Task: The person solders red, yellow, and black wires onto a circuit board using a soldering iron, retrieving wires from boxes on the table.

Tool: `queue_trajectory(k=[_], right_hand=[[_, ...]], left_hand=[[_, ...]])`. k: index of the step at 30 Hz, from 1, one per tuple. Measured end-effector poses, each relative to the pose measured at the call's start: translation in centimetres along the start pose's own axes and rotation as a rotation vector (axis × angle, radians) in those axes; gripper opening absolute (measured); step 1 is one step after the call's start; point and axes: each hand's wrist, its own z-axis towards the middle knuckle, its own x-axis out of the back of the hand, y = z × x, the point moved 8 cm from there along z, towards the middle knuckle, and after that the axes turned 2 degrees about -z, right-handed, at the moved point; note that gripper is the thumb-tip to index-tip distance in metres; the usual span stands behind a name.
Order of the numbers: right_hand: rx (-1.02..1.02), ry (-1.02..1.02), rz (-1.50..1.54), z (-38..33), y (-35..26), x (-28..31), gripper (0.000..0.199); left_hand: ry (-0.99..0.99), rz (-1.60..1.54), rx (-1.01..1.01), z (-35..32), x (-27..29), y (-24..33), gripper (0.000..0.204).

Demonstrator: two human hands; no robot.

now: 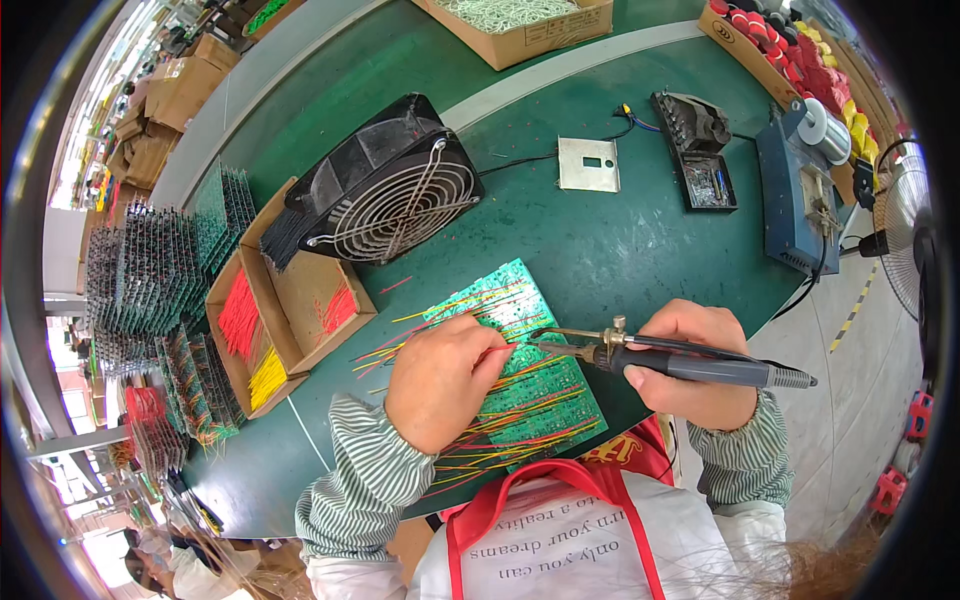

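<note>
My right hand (705, 390) is wrapped round a grey soldering iron (715, 369) with a brass-coloured clamp and a thin solder feed tube. The iron's tip points left, over a green circuit board panel (565, 400) on the bench. My left hand (435, 385) is closed above the panel's left side. Its thumb and forefinger pinch a red wire (511, 345), whose end lies close to the tip; whether they touch I cannot tell. Rows of red, yellow and black wires (530, 438) stick out leftward from the panel.
Left of the panel are a cardboard box (291, 350) of cut wires and a black fan (390, 190). Circuit boards (150, 270) stand stacked beyond. A metal plate (588, 164), a black case (697, 155) and a blue solder feeder (792, 195) with a spool lie farther right.
</note>
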Motion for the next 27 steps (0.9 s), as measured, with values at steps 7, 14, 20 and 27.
queue_trajectory(k=[7, 14, 20, 27], right_hand=[[-0.025, 0.029, -0.047, -0.9, 0.0, 1.2, 0.016], [-0.086, 0.053, -0.001, -1.0, 0.3, 1.7, 0.015], [-0.092, 0.055, 0.029, -0.8, 1.0, 1.5, 0.016], [-0.063, 0.043, 0.013, -0.7, 0.7, 1.6, 0.016]], left_hand=[[0.161, 0.047, 0.016, 0.4, 3.0, 1.2, 0.008], [0.022, -0.038, -0.019, 1.6, -0.9, 1.4, 0.011], [-0.003, -0.073, -0.019, 2.0, -1.3, 1.2, 0.010], [0.000, -0.040, -0.019, 2.0, -1.3, 1.2, 0.011]])
